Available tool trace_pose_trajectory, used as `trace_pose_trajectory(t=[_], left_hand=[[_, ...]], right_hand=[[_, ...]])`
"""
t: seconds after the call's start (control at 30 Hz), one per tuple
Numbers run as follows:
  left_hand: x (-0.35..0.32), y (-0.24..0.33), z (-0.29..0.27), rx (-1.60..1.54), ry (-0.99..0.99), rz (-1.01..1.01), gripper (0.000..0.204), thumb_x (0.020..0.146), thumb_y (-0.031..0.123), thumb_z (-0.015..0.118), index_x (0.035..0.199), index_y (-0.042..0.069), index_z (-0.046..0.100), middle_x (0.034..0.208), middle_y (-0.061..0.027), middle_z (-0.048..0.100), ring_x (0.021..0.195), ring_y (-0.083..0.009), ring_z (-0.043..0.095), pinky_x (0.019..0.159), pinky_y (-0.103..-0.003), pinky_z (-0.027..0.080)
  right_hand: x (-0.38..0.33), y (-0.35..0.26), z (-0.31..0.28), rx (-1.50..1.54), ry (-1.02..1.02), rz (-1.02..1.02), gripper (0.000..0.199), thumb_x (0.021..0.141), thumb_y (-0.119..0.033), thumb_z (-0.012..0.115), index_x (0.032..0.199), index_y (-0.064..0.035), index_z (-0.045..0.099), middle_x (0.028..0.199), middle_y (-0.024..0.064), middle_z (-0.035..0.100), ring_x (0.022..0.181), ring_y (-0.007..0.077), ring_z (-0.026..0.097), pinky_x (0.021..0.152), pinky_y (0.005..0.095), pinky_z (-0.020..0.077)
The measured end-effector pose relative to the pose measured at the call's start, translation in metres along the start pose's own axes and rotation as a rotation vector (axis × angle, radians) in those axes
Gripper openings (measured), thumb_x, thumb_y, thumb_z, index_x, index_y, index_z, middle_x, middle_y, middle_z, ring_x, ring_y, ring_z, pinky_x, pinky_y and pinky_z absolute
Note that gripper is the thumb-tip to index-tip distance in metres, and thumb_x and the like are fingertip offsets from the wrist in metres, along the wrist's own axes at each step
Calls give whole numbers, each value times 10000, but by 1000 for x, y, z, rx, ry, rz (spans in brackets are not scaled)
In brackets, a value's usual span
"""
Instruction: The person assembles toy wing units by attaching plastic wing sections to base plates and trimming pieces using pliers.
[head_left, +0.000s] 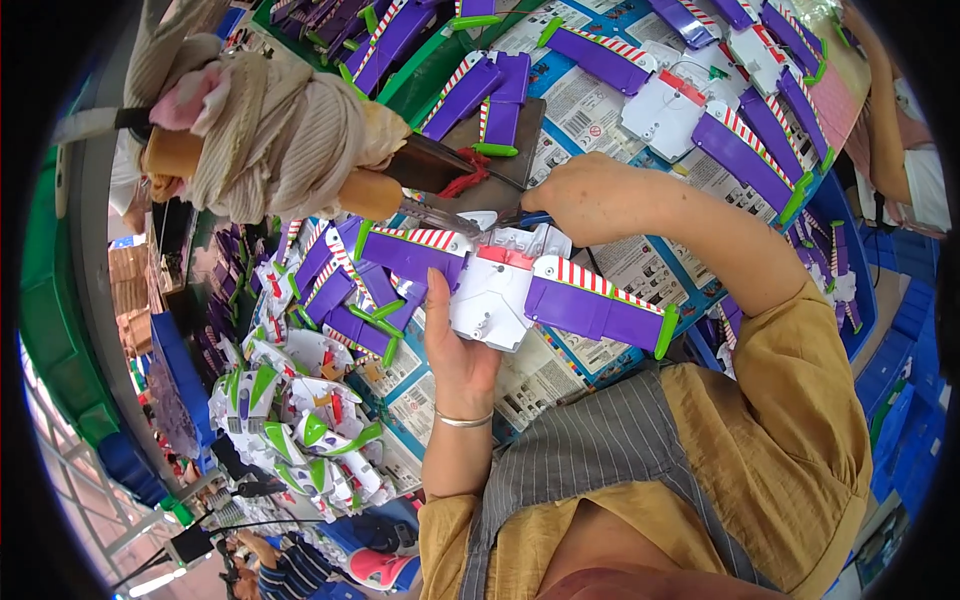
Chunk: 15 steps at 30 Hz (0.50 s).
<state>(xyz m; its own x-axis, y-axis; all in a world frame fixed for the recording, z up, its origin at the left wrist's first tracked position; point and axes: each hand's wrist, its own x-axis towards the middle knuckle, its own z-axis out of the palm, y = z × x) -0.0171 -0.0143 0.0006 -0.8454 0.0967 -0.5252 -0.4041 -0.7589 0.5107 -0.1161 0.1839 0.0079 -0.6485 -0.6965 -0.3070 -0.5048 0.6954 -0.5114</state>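
Head view: left hand [455, 345] grasping white-bodied plastic toy wing pack with purple, red-striped wings [500, 290], long axis left-right; right hand [585, 195] clenched on metal tool [455, 210] at top edge; similar purple wing pieces [350, 290] crowding left.

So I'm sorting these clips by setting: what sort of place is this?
Probably a toy assembly line. The left hand holds a white toy backpack with purple wings, identical ones are heaped nearby, and blue bins stand alongside.

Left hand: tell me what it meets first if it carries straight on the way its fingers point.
The left hand already cups the white toy wing pack with purple wings. Straight on past it, toward the picture's top, probably comes the cutting tool in the right hand, though depth is unclear.
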Motion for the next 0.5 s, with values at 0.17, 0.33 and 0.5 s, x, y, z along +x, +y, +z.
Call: trace_pose_trajectory(t=[0.17, 0.33, 0.5], left_hand=[[-4, -2, 3, 16, 48, 30, 488, 933, 378, 486, 1285, 47, 418, 1255, -143, 519, 1146, -298, 522, 972, -446, 425], [-5, -2, 5, -11, 57, 29, 467, 935, 371, 486, 1273, 52, 434, 1234, -134, 536, 1126, -294, 539, 953, -446, 443], [-5, -1, 6, -31, 43, 30, 458, 935, 369, 488, 1264, 54, 439, 1228, -132, 541, 1117, -292, 546, 946, -445, 449]], right_hand=[[1, 0, 0, 15, -54, 3, 299, 719, -62, 545, 1012, -40, 602, 817, 200, 636, 823, 361, 623, 719, 444, 485], [2, 0, 1, 14, -41, -9, 304, 716, -60, 550, 1015, -39, 600, 826, 201, 635, 837, 362, 620, 725, 445, 484], [2, -1, -1, 4, -51, -5, 304, 724, -80, 564, 1024, -42, 600, 840, 202, 635, 844, 357, 620, 732, 446, 484]])
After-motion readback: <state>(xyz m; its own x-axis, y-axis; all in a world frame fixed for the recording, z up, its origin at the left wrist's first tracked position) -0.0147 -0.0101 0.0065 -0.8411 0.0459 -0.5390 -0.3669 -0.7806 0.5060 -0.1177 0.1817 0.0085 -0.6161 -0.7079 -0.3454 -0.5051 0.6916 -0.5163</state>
